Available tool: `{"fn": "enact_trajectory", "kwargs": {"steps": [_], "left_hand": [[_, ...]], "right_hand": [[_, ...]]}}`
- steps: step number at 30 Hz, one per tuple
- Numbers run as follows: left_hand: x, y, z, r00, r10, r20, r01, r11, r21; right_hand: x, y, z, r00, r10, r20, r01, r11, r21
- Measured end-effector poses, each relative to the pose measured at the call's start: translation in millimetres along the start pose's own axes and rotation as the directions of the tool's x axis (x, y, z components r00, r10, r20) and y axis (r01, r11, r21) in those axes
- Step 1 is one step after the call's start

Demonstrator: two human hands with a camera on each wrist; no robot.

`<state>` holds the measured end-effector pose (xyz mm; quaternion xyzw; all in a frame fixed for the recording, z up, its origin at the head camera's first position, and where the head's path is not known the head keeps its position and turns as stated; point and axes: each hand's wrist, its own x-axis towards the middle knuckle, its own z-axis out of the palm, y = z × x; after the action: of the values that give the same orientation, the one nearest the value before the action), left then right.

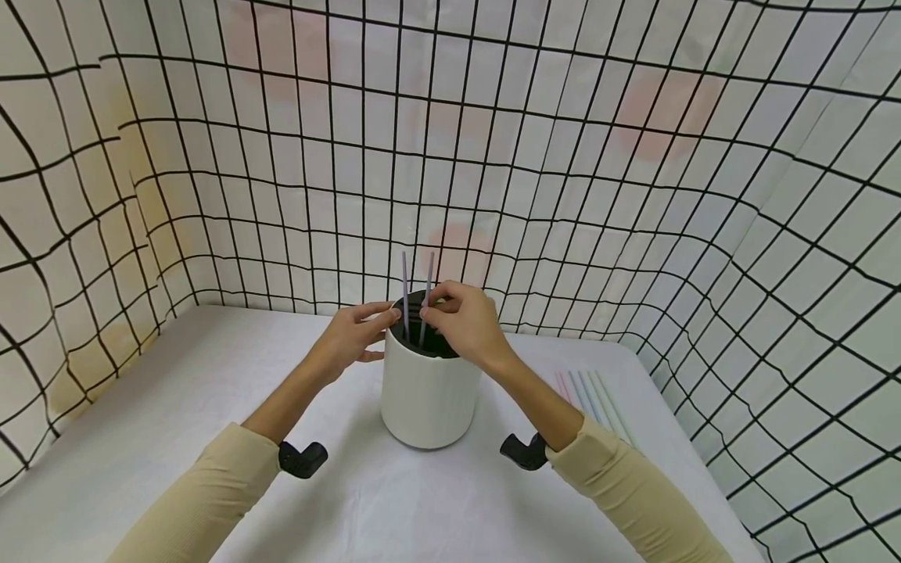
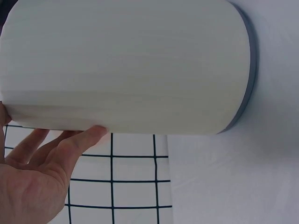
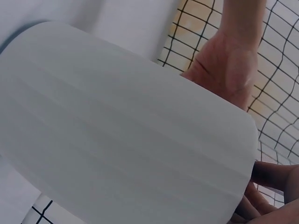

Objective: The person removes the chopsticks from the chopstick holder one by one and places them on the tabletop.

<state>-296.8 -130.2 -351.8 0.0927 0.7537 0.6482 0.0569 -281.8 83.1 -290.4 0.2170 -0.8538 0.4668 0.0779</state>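
Note:
A white cylindrical container (image 1: 429, 403) with a dark inside stands upright on the table. Two thin purple straws rise from its mouth: a left straw (image 1: 404, 274) and a right straw (image 1: 431, 270). My right hand (image 1: 464, 320) reaches over the rim and pinches the right straw between thumb and fingers. At the left rim, my left hand (image 1: 355, 332) holds the container; in the left wrist view its fingers (image 2: 79, 144) rest along the outer wall. The thumb tip is close to the left straw, but I cannot tell whether they touch.
Several pastel straws (image 1: 591, 395), pink, blue and greenish, lie on the white table (image 1: 415, 508) right of the container, partly behind the right forearm. White walls with a black grid (image 1: 450, 156) enclose the back and sides. Black wrist devices (image 1: 303, 460) hang below both wrists.

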Motion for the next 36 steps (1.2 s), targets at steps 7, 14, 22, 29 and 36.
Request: {"fn": "enact_trajectory", "kwargs": {"steps": [7, 14, 22, 29, 36], "left_hand": [[-0.6, 0.9, 0.0, 1.000, -0.014, -0.006, 0.014, 1.000, 0.003], [-0.4, 1.1, -0.3, 1.000, -0.015, -0.009, 0.015, 1.000, -0.008], [-0.4, 0.9, 0.5, 1.000, -0.012, -0.007, 0.012, 1.000, 0.000], [0.3, 0.6, 1.2, 1.000, -0.006, -0.009, 0.006, 1.000, 0.017], [-0.9, 2.0, 0.7, 1.000, -0.016, -0.012, 0.016, 1.000, 0.018]], "right_hand": [[0, -1, -13, 0.999, 0.037, -0.028, -0.034, 0.994, 0.099], [0, -2, -33, 0.993, 0.039, -0.108, -0.018, 0.982, 0.189], [-1, -3, -63, 0.982, 0.065, -0.178, -0.012, 0.959, 0.283], [-5, -2, -92, 0.960, 0.120, -0.254, -0.016, 0.927, 0.375], [-15, 1, -124, 0.936, 0.147, -0.320, 0.022, 0.883, 0.469]]}}
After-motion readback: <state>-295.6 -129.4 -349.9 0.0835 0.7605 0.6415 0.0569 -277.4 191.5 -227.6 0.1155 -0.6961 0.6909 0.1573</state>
